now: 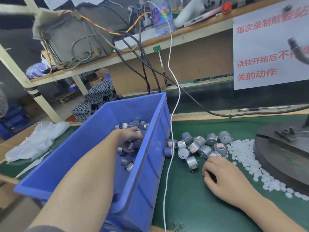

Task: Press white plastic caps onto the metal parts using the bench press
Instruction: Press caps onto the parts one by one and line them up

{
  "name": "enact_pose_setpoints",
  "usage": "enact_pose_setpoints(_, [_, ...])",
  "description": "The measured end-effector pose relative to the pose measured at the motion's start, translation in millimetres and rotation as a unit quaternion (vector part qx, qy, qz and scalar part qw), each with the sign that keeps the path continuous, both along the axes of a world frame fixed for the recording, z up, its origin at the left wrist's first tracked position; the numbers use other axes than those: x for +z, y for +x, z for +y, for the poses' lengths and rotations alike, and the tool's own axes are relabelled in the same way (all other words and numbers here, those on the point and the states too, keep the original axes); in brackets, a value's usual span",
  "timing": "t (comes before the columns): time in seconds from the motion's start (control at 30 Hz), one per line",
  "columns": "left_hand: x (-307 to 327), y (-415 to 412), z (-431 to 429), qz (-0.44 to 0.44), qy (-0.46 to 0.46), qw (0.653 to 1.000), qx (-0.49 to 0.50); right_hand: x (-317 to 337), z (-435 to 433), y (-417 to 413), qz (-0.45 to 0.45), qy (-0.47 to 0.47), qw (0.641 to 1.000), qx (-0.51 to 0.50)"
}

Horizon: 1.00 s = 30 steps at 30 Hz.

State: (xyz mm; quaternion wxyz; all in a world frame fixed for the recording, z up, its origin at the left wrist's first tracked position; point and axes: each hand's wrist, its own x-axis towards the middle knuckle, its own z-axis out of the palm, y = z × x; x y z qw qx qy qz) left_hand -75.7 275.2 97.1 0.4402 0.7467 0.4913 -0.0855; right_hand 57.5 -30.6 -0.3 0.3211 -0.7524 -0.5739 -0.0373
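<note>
A blue plastic bin (93,148) stands on the green mat and holds several small metal cylinder parts (133,124). My left hand (129,138) reaches into the bin with its fingers curled round some of those parts. More metal parts (199,145) lie in a loose pile on the mat to the right of the bin. My right hand (222,174) rests on the mat just below that pile, fingers curled, touching the nearest part. White plastic caps (247,158) lie in a long heap along the round base of the bench press (282,153).
A white cable (173,104) hangs down across the bin's right side and the mat. Black cables (192,99) run along the back. White plastic bags (38,139) lie on the left. A shelf (184,37) with equipment and a paper sign (269,47) stand behind.
</note>
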Motion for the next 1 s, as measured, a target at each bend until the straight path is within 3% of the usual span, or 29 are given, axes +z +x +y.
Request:
enact_pose_setpoints(0.23, [24.3, -11.2, -10.6, -0.089, -0.021, 0.995, 0.050, -2.0, 0.4, 2.5, 0.003, -0.027, 1.000, -0.002])
enact_pose_setpoints(0.37, [62.7, -6.2, -20.8, -0.187, 0.001, 0.981, 0.051, -2.3, -0.3, 2.9, -0.001, -0.032, 0.999, 0.002])
enact_pose_setpoints(0.53, [121.1, 30.4, -65.7, -0.300, 0.067, 0.950, -0.048, -1.6, -0.7, 3.2, 0.002, -0.038, 0.999, 0.004])
enact_pose_setpoints(0.63, [135.5, 68.3, -108.2, -0.339, 0.056, 0.927, -0.152, -0.7, -1.6, 2.7, 0.006, -0.032, 0.999, 0.002])
enact_pose_setpoints(0.8, [101.7, 133.9, -161.1, -0.233, 0.076, 0.932, -0.266, 1.3, -4.4, 1.6, 0.007, -0.030, 0.999, 0.009])
enact_pose_setpoints(0.9, [65.0, 154.7, -163.0, -0.162, 0.095, 0.944, -0.272, 3.0, -6.3, 1.6, 0.016, -0.014, 1.000, 0.014])
enact_pose_setpoints(1.0, [35.1, 161.8, -153.2, -0.099, 0.182, 0.941, -0.267, 4.6, -5.1, 0.9, 0.003, -0.019, 1.000, 0.024])
